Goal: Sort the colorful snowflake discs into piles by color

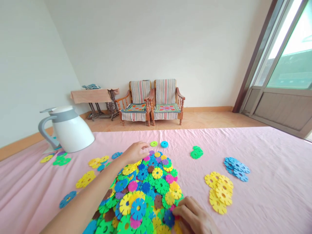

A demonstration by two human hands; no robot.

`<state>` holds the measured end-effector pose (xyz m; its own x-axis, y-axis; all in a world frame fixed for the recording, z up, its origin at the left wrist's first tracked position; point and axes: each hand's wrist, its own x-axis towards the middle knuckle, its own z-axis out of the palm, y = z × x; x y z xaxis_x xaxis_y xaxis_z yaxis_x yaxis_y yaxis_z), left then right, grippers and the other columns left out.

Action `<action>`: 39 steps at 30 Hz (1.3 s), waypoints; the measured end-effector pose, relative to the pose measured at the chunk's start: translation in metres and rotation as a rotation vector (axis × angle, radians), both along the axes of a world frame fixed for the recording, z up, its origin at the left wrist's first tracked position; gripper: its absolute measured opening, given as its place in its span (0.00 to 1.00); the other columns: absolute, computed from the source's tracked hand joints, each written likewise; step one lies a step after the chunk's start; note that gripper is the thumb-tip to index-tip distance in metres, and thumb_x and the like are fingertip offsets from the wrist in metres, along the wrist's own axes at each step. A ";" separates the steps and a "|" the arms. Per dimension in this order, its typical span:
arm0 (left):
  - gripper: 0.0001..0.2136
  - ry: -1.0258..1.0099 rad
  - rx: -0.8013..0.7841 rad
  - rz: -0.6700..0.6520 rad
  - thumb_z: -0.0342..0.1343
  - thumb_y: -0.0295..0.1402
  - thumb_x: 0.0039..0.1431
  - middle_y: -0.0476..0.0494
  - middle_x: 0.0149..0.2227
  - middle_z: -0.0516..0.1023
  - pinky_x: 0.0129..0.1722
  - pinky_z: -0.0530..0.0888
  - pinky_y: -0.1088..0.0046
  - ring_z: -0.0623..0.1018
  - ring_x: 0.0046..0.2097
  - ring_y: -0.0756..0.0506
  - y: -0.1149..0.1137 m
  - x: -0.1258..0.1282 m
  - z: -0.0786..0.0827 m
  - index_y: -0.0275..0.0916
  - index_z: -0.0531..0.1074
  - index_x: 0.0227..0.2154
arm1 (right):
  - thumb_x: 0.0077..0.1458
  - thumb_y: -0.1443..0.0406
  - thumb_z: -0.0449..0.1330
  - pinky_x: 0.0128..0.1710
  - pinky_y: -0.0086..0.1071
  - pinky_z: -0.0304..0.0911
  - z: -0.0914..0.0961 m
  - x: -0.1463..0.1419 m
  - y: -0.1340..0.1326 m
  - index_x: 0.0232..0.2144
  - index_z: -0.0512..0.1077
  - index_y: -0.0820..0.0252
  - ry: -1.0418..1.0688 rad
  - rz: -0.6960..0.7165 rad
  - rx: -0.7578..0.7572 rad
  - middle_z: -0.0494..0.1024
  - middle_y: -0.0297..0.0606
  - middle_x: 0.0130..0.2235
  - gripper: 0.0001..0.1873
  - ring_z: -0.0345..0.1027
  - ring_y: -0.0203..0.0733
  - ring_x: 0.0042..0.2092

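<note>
A large heap of plastic snowflake discs (157, 173) in blue, green, yellow, pink, purple and brown spreads across the near middle of the table. My left hand (137, 152) reaches over the heap's far end, fingers slightly bent and apart, with nothing visible in them. Just beyond its fingertips lie a lime green disc (153, 143) and a blue disc (164, 144). At the heap's near right edge is my right hand (195, 216), its fingers bent and its index fingertip beside a dark blue disc (169, 217). Thumb and index finger look apart there; the fingertips are partly hidden.
Yellow discs (220, 191), blue discs (236, 168) and green discs (196, 152) lie grouped on the right. More yellow discs (85, 179) sit left of the heap. A white jug (73, 130) stands at the left on the pink tablecloth (268, 156). Two armchairs (165, 97) stand beyond the table.
</note>
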<state>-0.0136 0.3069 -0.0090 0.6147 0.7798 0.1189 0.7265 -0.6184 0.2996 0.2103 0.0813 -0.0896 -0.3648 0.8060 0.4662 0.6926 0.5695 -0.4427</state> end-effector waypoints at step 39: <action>0.09 0.066 -0.125 0.038 0.55 0.33 0.51 0.47 0.32 0.75 0.36 0.67 0.74 0.74 0.34 0.46 -0.084 -0.071 0.021 0.38 0.75 0.34 | 0.58 0.73 0.51 0.32 0.25 0.68 0.013 -0.001 -0.002 0.38 0.66 0.54 0.104 0.052 0.040 0.73 0.35 0.33 0.10 0.71 0.36 0.34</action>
<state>-0.0845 0.2234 0.0121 0.5875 0.8090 -0.0200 0.7695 -0.5509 0.3229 0.2093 0.0796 -0.0763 -0.3538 0.7674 0.5347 0.6130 0.6220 -0.4871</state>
